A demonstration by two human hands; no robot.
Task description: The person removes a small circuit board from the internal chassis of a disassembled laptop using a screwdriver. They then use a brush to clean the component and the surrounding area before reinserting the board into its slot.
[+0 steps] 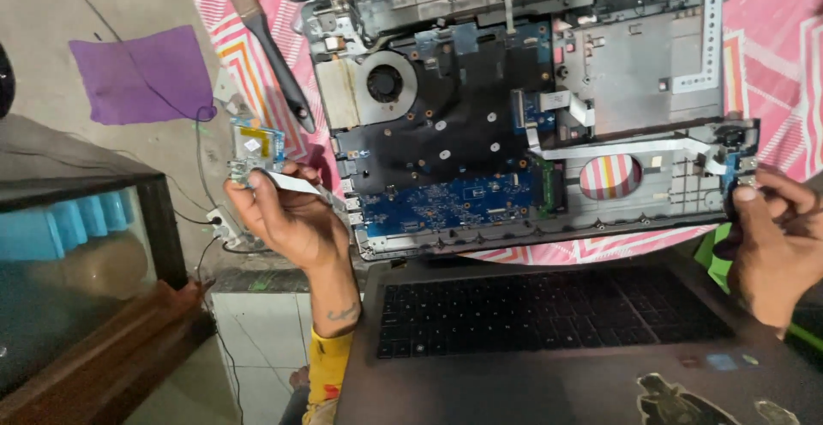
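An opened laptop base (634,74) lies on a pink patterned cloth, with its blue and black motherboard (446,159) and round fan (386,82) exposed. My left hand (287,215) holds a small green circuit board (255,146) with a flat white ribbon cable (296,182) off the base's left edge. My right hand (776,245) pinches a small blue board (739,172) at the base's right corner. A long white ribbon cable (617,146) runs across the base toward that board.
A brush with a black handle (274,48) lies on the pink cloth (771,39) left of the fan. A dark keyboard panel (549,314) sits in front of me. A purple cloth (141,74) lies on the floor, with a glass-topped cabinet (77,245) at left.
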